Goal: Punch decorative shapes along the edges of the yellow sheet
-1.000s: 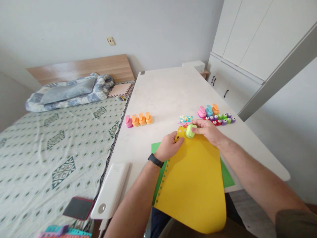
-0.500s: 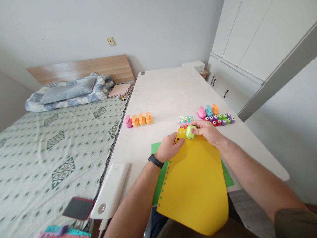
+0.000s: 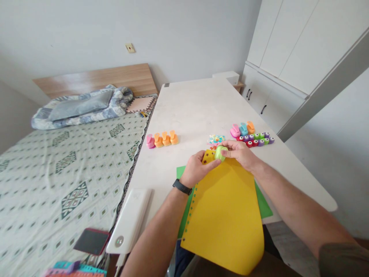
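Observation:
A yellow sheet of paper (image 3: pixel 225 207) with small shapes punched along its left and top edges is held up off the table, its lower end curling over the near side. My left hand (image 3: pixel 200 169) pinches its upper left edge, the thumb reaching to the punch. In my right hand (image 3: pixel 238 154) is a light green craft punch (image 3: pixel 221 153), set on the sheet's top edge. Beneath the yellow paper lies a green sheet (image 3: pixel 263 204). Small punched paper pieces (image 3: pixel 216 139) lie just beyond the punch.
Several orange and pink punches (image 3: pixel 166 139) stand in a row at left on the white table (image 3: pixel 190 107). More large punches (image 3: pixel 243 129) and small punches (image 3: pixel 256 139) sit at right. A white power bank (image 3: pixel 129 221) lies at the left edge, beside a bed (image 3: pixel 43 184).
My left thumb has moved right to touch the punch. The yellow sheet has shifted slightly left under the punch, and more punched shapes show at its top corner.

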### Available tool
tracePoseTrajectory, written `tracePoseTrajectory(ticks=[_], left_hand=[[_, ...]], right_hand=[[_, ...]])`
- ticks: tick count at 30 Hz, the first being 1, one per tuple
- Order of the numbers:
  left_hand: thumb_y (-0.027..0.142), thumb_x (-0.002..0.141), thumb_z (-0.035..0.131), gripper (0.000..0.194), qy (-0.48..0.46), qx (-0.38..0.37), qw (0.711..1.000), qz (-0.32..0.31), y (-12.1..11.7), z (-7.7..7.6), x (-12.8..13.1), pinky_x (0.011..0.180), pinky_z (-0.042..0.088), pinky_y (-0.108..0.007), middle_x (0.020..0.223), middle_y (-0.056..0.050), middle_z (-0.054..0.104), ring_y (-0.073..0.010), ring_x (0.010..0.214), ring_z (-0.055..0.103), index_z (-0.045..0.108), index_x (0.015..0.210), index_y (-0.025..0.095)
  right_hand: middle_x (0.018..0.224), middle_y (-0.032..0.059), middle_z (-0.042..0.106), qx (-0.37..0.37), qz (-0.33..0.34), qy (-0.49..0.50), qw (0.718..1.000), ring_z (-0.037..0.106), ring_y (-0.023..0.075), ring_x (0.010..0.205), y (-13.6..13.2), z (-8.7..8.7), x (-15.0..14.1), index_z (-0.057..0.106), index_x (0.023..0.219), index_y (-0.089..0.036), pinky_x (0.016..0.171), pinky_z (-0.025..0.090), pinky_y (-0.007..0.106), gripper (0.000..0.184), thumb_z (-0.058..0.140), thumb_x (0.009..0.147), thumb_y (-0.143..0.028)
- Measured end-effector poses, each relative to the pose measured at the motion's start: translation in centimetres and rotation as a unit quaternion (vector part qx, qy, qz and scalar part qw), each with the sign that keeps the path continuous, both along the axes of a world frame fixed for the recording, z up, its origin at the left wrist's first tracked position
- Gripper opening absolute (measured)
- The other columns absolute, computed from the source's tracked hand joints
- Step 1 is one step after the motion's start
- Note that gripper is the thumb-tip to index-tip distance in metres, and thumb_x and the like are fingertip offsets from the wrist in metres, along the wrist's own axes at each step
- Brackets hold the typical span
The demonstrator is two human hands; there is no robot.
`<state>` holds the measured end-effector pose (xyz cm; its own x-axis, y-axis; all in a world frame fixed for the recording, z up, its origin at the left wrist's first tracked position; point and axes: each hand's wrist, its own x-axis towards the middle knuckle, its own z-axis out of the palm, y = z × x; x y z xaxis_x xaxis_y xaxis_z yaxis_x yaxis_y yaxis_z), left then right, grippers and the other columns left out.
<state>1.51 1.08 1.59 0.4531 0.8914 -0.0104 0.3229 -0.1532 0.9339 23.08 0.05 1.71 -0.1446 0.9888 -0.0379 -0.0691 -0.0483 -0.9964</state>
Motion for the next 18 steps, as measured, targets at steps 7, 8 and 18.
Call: tracePoseTrajectory(ticks=[7, 8, 18], left_hand=[[0.061, 0.074, 0.074, 0.053, 0.008, 0.002, 1.000, 0.019, -0.3, 0.4, 0.2, 0.058, 0.042, -0.022, 0.082, -0.002, 0.070, -0.0138, 0.068, 0.059, 0.070, 0.102, 0.017], [0.061, 0.074, 0.074, 0.053, 0.003, 0.004, 1.000, 0.021, -0.3, 0.4, 0.3, 0.061, 0.045, -0.023, 0.085, -0.003, 0.072, -0.0152, 0.072, 0.061, 0.070, 0.104, 0.017], [0.055, 0.075, 0.076, 0.050, -0.016, 0.017, 0.999, 0.029, -0.3, 0.2, 0.4, 0.067, 0.051, -0.025, 0.092, -0.005, 0.076, -0.0179, 0.078, 0.067, 0.073, 0.109, 0.018]], right_hand=[[0.098, 0.0063, 0.075, 0.011, 0.029, -0.039, 0.999, 0.068, 0.0221, 0.088, -0.4, 0.4, -0.9, 0.072, 0.107, -0.018, 0.082, 0.052, 0.034, 0.038, 0.080, 0.077, -0.040], [0.096, 0.0060, 0.075, 0.011, 0.033, -0.044, 0.998, 0.068, 0.0221, 0.087, -0.5, 0.5, -1.0, 0.072, 0.105, -0.018, 0.081, 0.052, 0.034, 0.036, 0.079, 0.078, -0.040], [0.093, 0.0042, 0.072, 0.020, 0.046, -0.040, 0.998, 0.065, 0.0203, 0.086, -0.7, 0.6, -1.3, 0.071, 0.101, -0.019, 0.080, 0.050, 0.031, 0.031, 0.078, 0.078, -0.038]])
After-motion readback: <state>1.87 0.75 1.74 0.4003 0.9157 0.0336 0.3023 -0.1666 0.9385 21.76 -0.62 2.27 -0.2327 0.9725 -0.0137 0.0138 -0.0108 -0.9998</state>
